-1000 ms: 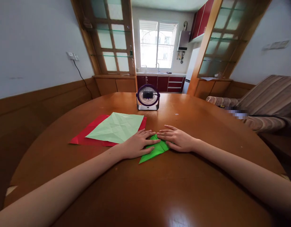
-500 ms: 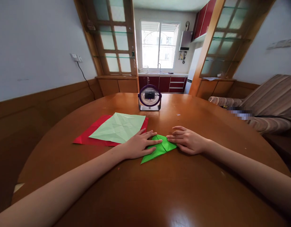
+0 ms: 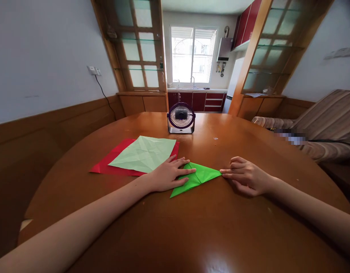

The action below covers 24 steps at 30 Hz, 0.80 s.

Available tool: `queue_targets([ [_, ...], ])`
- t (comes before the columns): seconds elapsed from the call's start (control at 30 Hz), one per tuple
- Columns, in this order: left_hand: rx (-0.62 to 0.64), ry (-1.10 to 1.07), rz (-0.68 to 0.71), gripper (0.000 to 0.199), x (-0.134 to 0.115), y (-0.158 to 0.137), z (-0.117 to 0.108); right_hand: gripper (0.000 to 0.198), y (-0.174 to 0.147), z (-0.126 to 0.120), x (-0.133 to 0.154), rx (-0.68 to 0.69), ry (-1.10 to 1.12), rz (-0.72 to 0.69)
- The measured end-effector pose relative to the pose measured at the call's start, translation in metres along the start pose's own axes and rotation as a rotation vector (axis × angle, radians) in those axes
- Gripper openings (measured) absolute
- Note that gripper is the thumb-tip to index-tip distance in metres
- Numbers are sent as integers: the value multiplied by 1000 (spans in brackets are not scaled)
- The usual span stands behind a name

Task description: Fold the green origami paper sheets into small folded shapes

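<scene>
Flat on the wooden table (image 3: 175, 235) lies a bright green sheet of paper (image 3: 203, 174), folded into a pointed shape with a crease across its middle. My left hand (image 3: 169, 174) rests on its left part, palm down with the fingers spread. At the sheet's right tip is my right hand (image 3: 247, 176), its index finger stretched out to the point and its other fingers partly bent. Left of the folded sheet are a creased pale green sheet (image 3: 143, 151) and, under it, a red sheet (image 3: 107, 163). My left hand covers part of their near right edges.
A small purple desk fan (image 3: 181, 116) stands at the far side of the table. Beyond the right edge is a striped armchair (image 3: 325, 117). A wall socket (image 3: 94, 70) with a black cable is on the left wall.
My right hand has slid right along the green paper to its tip, uncovering the sheet's right part. My left hand stays in place. The view has shifted slightly.
</scene>
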State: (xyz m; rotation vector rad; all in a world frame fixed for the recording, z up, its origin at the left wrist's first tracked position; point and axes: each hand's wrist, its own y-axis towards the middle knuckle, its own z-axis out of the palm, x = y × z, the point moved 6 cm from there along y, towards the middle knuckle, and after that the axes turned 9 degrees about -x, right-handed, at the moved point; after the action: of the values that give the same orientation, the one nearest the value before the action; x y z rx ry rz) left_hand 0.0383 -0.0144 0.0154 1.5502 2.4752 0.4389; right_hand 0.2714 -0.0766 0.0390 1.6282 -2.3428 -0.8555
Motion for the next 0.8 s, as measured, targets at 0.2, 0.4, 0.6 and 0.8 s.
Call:
queue_targets([
  [0.2,-19,-15,12,45,-1,0,-2,28,-5,-5,0,-11,37,62],
  [0.4,-16,-91,91,45,-7,4,-4,21,-1,-13,-14,-218,146,236],
  [0.6,3,-117,90,42,-9,12,-6,23,27,5,-16,-239,199,327],
  [0.8,-16,-103,69,38,-10,15,-6,26,52,45,-16,-116,97,318],
])
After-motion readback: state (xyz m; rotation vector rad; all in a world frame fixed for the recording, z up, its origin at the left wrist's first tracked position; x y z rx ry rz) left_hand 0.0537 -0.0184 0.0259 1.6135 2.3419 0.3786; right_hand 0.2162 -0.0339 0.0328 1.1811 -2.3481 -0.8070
